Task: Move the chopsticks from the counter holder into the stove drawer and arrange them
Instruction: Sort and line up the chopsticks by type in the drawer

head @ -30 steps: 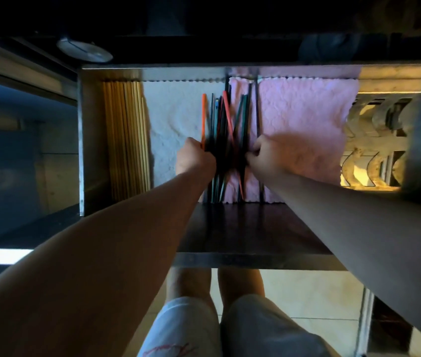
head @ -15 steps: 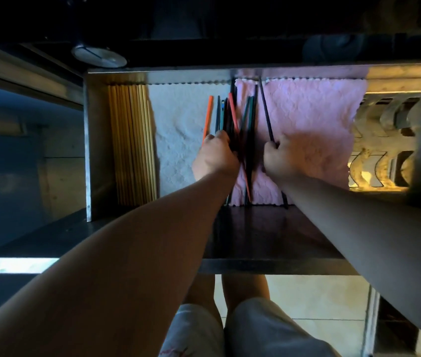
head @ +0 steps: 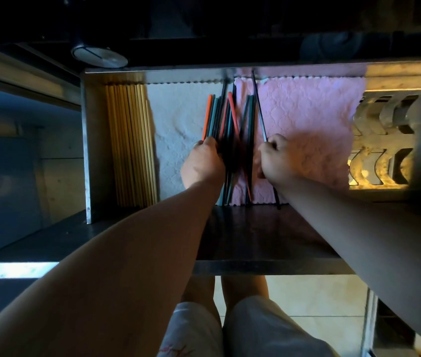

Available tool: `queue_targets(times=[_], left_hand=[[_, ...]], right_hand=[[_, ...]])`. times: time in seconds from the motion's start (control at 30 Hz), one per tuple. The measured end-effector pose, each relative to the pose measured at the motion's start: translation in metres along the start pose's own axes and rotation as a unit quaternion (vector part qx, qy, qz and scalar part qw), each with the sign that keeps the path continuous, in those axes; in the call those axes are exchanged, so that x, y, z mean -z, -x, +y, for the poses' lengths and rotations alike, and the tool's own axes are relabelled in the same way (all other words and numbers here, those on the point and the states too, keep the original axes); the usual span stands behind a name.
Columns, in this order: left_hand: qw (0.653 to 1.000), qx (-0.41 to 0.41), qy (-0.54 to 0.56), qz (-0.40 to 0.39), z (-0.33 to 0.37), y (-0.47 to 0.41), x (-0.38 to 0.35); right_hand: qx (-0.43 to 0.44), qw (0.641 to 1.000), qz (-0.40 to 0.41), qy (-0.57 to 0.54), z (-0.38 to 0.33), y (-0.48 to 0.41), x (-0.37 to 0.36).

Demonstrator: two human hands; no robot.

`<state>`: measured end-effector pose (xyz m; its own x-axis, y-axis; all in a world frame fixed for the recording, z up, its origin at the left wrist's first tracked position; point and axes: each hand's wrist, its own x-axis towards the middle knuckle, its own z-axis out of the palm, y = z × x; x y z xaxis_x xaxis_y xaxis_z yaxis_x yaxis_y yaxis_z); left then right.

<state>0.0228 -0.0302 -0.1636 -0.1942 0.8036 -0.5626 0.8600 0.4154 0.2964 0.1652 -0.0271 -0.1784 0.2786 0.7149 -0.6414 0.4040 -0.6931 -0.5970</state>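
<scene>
The metal stove drawer is pulled out below me. A loose bundle of orange, teal and black chopsticks lies lengthwise in its middle, over the seam of a white cloth and a pink cloth. Some sticks cross each other. My left hand presses against the bundle's left side, fingers curled on the sticks. To the right of the bundle, my right hand pinches a single black chopstick that stands slightly apart from the others.
A neat row of yellow wooden chopsticks fills the drawer's left side. Metal spoons lie in the right section. A round stove knob sits above the drawer. My knees and the tiled floor are below.
My right hand has drawn one black chopstick away to the right of the bundle. My left hand has shifted forward along the bundle's left side, and the sticks have fanned slightly.
</scene>
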Motion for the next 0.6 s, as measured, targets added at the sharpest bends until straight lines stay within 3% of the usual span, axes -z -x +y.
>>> queue_targets(times=[0.23, 0.4, 0.6], left_hand=[[1.000, 0.008, 0.017, 0.002, -0.001, -0.003, 0.003], [0.999, 0.002, -0.034, -0.023, -0.002, -0.009, 0.006], [0.997, 0.044, -0.008, -0.058, 0.006, -0.015, 0.009]], right_hand=[[-0.015, 0.999, -0.015, -0.032, -0.003, 0.005, -0.005], [-0.008, 0.999, -0.005, -0.041, -0.003, 0.005, -0.007], [0.009, 0.994, 0.099, 0.049, -0.004, 0.001, -0.001]])
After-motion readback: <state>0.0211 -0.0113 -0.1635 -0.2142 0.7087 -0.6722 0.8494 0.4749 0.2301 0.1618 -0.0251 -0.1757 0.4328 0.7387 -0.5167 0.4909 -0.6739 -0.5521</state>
